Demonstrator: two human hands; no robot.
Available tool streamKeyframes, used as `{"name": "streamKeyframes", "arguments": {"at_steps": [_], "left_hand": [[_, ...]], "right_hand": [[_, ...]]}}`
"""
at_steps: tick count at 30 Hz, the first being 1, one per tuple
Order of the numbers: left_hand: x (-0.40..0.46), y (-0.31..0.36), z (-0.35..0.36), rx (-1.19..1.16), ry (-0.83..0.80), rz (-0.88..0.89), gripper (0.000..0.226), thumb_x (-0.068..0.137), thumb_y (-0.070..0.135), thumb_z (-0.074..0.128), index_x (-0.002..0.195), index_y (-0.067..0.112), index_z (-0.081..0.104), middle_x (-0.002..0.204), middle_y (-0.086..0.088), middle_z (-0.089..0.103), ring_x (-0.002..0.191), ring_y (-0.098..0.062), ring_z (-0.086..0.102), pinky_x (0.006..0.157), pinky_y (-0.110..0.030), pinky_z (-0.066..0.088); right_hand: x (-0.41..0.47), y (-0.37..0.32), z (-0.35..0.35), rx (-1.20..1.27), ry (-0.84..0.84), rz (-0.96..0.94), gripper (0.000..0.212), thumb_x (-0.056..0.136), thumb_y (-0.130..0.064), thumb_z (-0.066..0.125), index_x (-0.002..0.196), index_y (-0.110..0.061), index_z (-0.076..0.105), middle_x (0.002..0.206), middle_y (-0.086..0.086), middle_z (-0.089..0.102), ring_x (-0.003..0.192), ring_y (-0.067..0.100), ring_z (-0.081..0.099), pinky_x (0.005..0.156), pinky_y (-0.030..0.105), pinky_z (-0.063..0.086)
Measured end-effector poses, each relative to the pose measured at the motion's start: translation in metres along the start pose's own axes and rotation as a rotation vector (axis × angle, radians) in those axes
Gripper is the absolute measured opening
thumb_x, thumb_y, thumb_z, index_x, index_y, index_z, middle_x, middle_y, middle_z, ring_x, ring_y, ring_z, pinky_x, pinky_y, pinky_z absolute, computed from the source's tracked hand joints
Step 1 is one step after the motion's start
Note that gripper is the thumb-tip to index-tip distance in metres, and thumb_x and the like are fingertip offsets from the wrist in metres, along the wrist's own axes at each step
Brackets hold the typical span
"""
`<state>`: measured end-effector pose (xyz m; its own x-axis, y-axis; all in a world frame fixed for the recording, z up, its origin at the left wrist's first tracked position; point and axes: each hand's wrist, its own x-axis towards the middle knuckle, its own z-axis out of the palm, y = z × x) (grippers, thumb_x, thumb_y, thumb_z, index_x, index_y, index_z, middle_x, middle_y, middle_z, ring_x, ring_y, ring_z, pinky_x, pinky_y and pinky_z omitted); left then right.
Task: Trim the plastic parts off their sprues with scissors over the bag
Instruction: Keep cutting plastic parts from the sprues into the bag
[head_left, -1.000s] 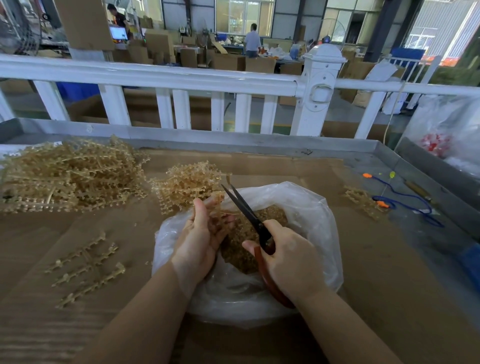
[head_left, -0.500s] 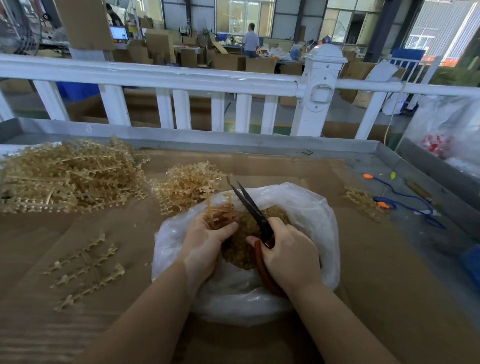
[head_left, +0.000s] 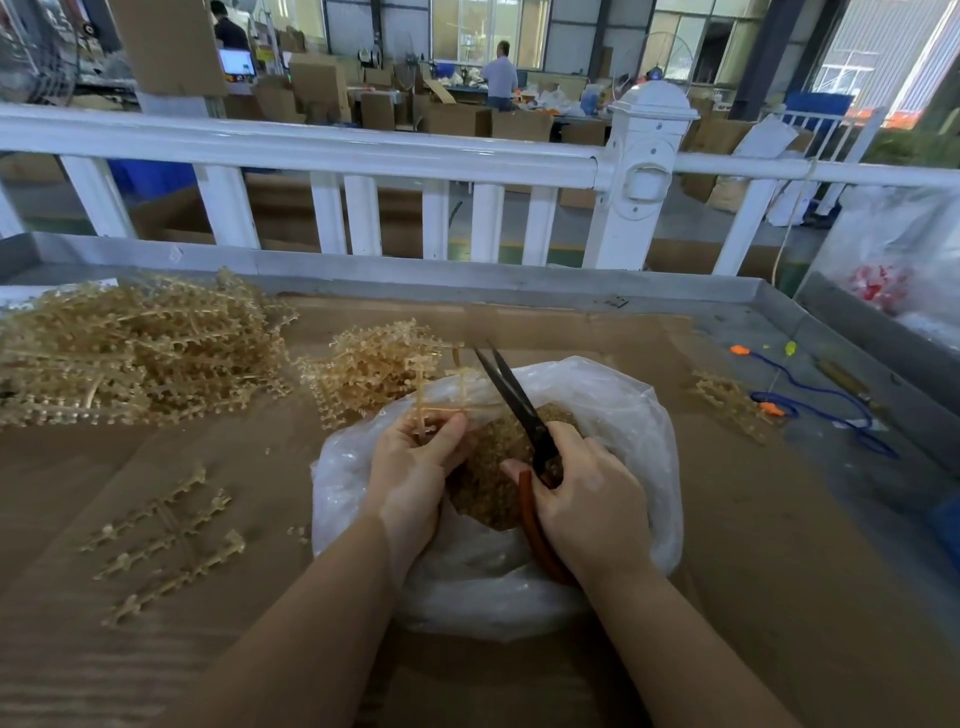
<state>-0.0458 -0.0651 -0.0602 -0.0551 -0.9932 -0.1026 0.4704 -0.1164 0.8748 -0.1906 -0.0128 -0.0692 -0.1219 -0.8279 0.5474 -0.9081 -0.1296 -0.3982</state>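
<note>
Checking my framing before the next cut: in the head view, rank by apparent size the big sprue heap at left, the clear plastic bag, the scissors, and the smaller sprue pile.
1. Tan sprue heap and clear plastic bag: too alike
2. Smaller tan sprue pile
3. Red-handled black scissors, partly hidden

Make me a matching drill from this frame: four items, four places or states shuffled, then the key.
Things:
1. scissors
2. sprue
3. clear plastic bag
4. blue cord

Places or states:
A. lies on the table's right side, by orange pieces
B. pinched in the left hand, over the bag
C. gripped by the right hand, blades slightly apart
D. sits open under both hands, holding cut tan parts

Pairs: 1-C, 2-B, 3-D, 4-A
</note>
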Motion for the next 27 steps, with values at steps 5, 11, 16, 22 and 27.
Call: {"name": "streamKeyframes", "arguments": {"at_steps": [5, 11, 16, 22, 27], "left_hand": [[-0.0009, 0.0008, 0.0011, -0.076, 0.028, 0.04, 0.008, 0.093, 0.009, 0.055, 0.089, 0.004, 0.059, 0.071, -0.002, 0.068, 0.068, -0.011, 0.069, 0.063, -0.02, 0.056], [-0.0017, 0.0019, 0.0014, -0.148, 0.035, 0.04, 0.006, 0.094, 0.009, 0.052, 0.091, 0.005, 0.056, 0.066, -0.005, 0.067, 0.063, -0.015, 0.07, 0.062, -0.024, 0.059], [-0.0017, 0.0017, 0.0016, -0.173, 0.03, 0.034, 0.005, 0.094, 0.008, 0.052, 0.09, 0.008, 0.056, 0.066, -0.004, 0.069, 0.062, -0.016, 0.07, 0.059, -0.023, 0.058], [-0.0005, 0.0003, -0.0011, -0.192, 0.016, 0.009, 0.003, 0.093, 0.008, 0.053, 0.093, 0.008, 0.056, 0.065, -0.002, 0.069, 0.062, -0.013, 0.068, 0.061, -0.021, 0.057], [-0.006, 0.0026, -0.0027, -0.165, -0.06, 0.007, 0.032, 0.066, 0.006, 0.07, 0.096, 0.009, 0.059, 0.077, -0.003, 0.072, 0.075, -0.016, 0.07, 0.067, -0.024, 0.057]], "right_hand": [[-0.0027, -0.0016, -0.0016, 0.001, 0.085, 0.01, 0.039, 0.082, -0.038, 0.072, 0.111, -0.013, 0.065, 0.081, -0.001, 0.065, 0.073, 0.014, 0.061, 0.066, 0.016, 0.039], [-0.003, -0.0015, -0.0001, -0.001, 0.062, 0.009, 0.037, 0.081, -0.038, 0.073, 0.11, -0.015, 0.065, 0.081, -0.002, 0.066, 0.074, 0.014, 0.062, 0.067, 0.016, 0.039], [-0.0026, -0.0024, 0.0006, -0.002, 0.069, 0.009, 0.038, 0.081, -0.041, 0.072, 0.108, -0.015, 0.066, 0.078, -0.002, 0.065, 0.071, 0.014, 0.061, 0.065, 0.016, 0.038], [-0.0033, -0.0023, -0.0003, 0.018, 0.02, 0.0, 0.041, 0.084, -0.042, 0.068, 0.114, -0.014, 0.064, 0.085, 0.0, 0.067, 0.079, 0.016, 0.063, 0.071, 0.02, 0.042], [-0.0033, -0.0037, -0.0019, 0.019, 0.0, -0.005, 0.043, 0.085, -0.041, 0.067, 0.118, -0.013, 0.063, 0.09, 0.001, 0.068, 0.084, 0.017, 0.064, 0.075, 0.023, 0.047]]}}
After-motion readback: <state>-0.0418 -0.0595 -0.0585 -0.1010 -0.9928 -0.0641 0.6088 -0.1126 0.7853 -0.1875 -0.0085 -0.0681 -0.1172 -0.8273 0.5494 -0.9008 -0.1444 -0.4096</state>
